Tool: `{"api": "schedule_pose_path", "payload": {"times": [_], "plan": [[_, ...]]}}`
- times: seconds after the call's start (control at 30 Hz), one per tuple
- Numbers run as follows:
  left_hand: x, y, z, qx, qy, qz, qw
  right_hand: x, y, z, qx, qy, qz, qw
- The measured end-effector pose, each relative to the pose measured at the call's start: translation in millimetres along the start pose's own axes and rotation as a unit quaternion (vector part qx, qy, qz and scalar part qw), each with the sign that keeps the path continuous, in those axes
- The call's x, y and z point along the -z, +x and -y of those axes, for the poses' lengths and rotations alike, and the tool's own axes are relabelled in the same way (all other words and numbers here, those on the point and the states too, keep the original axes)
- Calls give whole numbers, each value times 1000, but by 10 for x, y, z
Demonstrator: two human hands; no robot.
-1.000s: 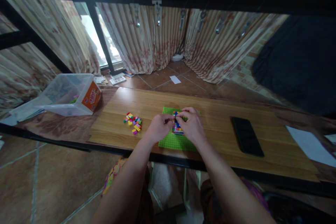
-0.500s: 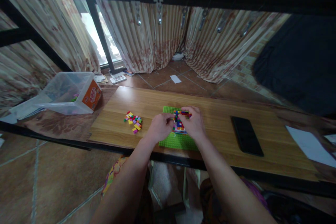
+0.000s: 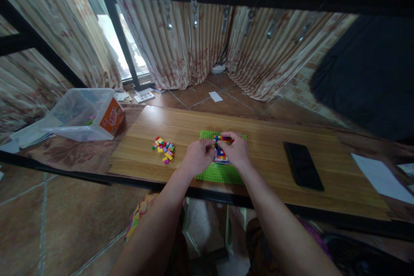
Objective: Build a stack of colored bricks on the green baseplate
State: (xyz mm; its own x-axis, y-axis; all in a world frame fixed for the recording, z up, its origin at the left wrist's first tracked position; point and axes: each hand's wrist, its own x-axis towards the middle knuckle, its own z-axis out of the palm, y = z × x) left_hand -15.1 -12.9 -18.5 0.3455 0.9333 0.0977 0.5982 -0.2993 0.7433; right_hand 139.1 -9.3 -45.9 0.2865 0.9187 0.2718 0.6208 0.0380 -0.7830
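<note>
A green studded baseplate (image 3: 216,174) lies near the table's front edge, with a small structure of multicoloured building bricks (image 3: 221,155) on it. My left hand (image 3: 199,155) is at the structure's left side, thumb and forefinger closed near a dark blue piece at its upper left. From the right, my right hand (image 3: 236,150) reaches over the structure with its fingers curled against the upper part. What sits between the fingertips of either hand is too small and too covered to name. The hands hide part of the structure.
Loose coloured bricks (image 3: 164,150) lie in a pile left of the baseplate on the wooden board (image 3: 258,172). A black phone (image 3: 303,166) rests at the right, beside white paper (image 3: 381,177). At the far left stands a clear plastic bin (image 3: 87,131) with an orange label.
My right hand has shifted very slightly left, its fingers still at the top of the brick structure. My left hand stays almost in place. The whole view has moved slightly.
</note>
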Motion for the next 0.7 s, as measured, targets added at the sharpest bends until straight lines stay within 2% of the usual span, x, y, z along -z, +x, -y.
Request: {"api": "schedule_pose_path", "payload": {"times": [0.47, 0.6, 0.7], "plan": [[-16, -25, 52, -2, -24, -3, 1000, -16, 3, 58, -5, -15, 0, 1000], [-6, 5, 124, 16, -129, -2, 992, 33, -17, 86, 18, -2, -12, 1000], [-9, 48, 164, 53, -273, -22, 960, 119, -34, 133, 62, 30, -39, 997]]}}
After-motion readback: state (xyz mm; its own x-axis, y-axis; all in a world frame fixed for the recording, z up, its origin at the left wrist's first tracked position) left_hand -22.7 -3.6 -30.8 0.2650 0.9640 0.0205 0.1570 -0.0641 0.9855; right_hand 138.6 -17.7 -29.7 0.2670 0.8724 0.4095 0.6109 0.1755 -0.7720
